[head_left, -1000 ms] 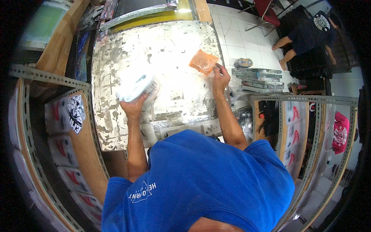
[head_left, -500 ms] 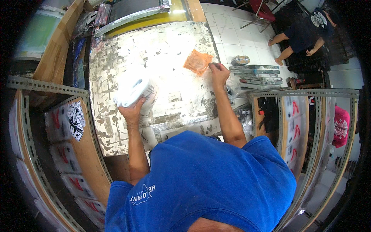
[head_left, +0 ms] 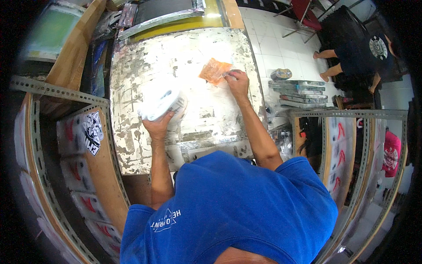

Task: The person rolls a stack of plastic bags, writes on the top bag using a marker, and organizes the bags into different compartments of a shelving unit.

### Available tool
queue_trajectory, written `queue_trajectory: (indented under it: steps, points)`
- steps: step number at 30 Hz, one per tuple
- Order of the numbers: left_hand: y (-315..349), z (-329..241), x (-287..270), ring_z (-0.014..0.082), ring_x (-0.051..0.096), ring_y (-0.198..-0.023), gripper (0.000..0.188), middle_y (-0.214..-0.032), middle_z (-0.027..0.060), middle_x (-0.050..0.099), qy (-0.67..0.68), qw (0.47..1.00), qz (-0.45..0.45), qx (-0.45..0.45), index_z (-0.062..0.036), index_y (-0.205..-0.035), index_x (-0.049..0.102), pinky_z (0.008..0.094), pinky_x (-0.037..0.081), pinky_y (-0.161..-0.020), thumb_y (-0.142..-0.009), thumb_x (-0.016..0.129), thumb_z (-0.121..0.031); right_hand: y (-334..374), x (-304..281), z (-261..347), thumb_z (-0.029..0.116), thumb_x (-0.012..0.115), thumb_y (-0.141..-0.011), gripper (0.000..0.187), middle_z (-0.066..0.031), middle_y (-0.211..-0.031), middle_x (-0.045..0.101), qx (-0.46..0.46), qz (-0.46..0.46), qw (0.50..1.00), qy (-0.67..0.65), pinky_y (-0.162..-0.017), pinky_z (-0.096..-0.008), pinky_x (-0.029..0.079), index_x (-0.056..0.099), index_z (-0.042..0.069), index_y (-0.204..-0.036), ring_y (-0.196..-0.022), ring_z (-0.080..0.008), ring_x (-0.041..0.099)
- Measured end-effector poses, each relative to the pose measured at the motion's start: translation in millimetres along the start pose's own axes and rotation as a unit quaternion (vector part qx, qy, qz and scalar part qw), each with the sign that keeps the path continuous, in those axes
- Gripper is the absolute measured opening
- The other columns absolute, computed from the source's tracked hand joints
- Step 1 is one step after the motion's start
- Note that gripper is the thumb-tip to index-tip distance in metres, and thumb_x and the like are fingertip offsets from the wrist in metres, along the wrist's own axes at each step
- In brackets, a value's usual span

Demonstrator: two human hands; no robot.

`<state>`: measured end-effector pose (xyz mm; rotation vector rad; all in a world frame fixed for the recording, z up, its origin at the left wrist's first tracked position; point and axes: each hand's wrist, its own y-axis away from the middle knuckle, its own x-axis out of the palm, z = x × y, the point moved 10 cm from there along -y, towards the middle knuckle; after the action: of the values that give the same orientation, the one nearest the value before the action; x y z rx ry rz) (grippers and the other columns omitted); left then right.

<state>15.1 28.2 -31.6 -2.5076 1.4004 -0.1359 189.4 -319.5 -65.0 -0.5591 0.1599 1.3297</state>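
My left hand (head_left: 157, 126) is closed around the lower side of a white plastic tub (head_left: 165, 104), thumb on its near wall. The tub leans to the left above the worktable (head_left: 132, 152); glare hides its outline and whatever it holds. My right hand (head_left: 238, 84) pinches the right edge of a clear plastic packet (head_left: 214, 71) with orange contents. That packet is to the right of the tub and farther off, over the table; I cannot tell whether it touches the surface.
Framed screens (head_left: 162, 22) lie along the table's far edge. Metal shelving with plastic-wrapped packs (head_left: 72, 136) flanks me on both sides. Stacked frames (head_left: 303, 93) with a tin (head_left: 281, 74) on top are at the right. Beyond, a person (head_left: 358, 50) in dark clothes bends over.
My right hand has moved left with the orange packet, which now looks more crumpled and tilted. My left hand still grips the tub. The whole view has shifted slightly.
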Motion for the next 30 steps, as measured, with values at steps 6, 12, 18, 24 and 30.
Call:
queue_trajectory:
  steps: [6, 12, 18, 24, 30]
  points:
    - [-0.8, -3.8, 3.1, 0.0203, 0.064, -0.096, 0.054, -0.101, 0.0116, 0.068, 0.016, 1.000, 0.006, -0.024, 0.0040, -0.105, 0.063, 0.0337, 0.052, -0.086, -0.061, 0.090, -0.011, -4.7, 41.1, 19.0, 0.017, 0.066, -0.079, 0.014, -0.0143, -0.082, 0.064, -0.075, 0.125, 0.966, 0.213, -0.074, -0.0426, 0.047, 0.074, 0.006, -0.083, -0.088, -0.0310, 0.060]
    - [1.4, -8.2, 3.1, 0.0217, 0.065, -0.094, 0.061, -0.103, 0.0133, 0.066, -0.018, 1.000, 0.017, -0.005, 0.0056, -0.112, 0.057, 0.0331, 0.055, -0.084, -0.062, 0.089, -0.007, -2.4, 58.5, 14.8, 0.020, 0.064, -0.081, 0.016, -0.0168, -0.082, 0.062, -0.055, 0.184, 0.942, 0.274, -0.074, -0.0414, 0.047, 0.074, 0.008, -0.086, -0.081, -0.0331, 0.062]
    - [-2.0, -24.9, 8.1, 0.0195, 0.067, -0.089, 0.044, -0.094, 0.0107, 0.071, 0.004, 1.000, 0.002, -0.010, 0.0034, -0.099, 0.068, 0.0336, 0.053, -0.082, -0.062, 0.089, -0.010, 4.0, 37.3, -4.6, 0.009, 0.065, -0.079, 0.013, -0.0148, -0.095, 0.059, 0.014, 0.088, 0.994, 0.055, -0.076, -0.0356, 0.049, 0.070, 0.002, -0.089, -0.085, -0.0276, 0.061]
    - [0.4, -16.0, 4.5, 0.0201, 0.067, -0.088, 0.046, -0.094, 0.0118, 0.070, -0.002, 1.000, -0.006, -0.011, 0.0044, -0.102, 0.066, 0.0331, 0.053, -0.081, -0.063, 0.088, -0.009, 15.6, 4.7, -25.7, 0.001, 0.067, -0.081, 0.012, -0.0106, -0.111, 0.053, 0.077, 0.016, 0.991, -0.104, -0.079, -0.0307, 0.049, 0.067, 0.000, -0.092, -0.093, -0.0206, 0.057]
    - [-0.8, -23.4, 5.7, 0.0203, 0.066, -0.092, 0.048, -0.098, 0.0123, 0.069, -0.009, 1.000, -0.006, 0.010, 0.0045, -0.101, 0.065, 0.0334, 0.053, -0.082, -0.062, 0.089, -0.010, 16.2, -45.8, -26.5, 0.004, 0.070, -0.081, 0.006, -0.0102, -0.102, 0.056, 0.090, -0.047, 0.988, -0.115, -0.083, -0.0332, 0.045, 0.066, 0.000, -0.084, -0.096, -0.0230, 0.055]
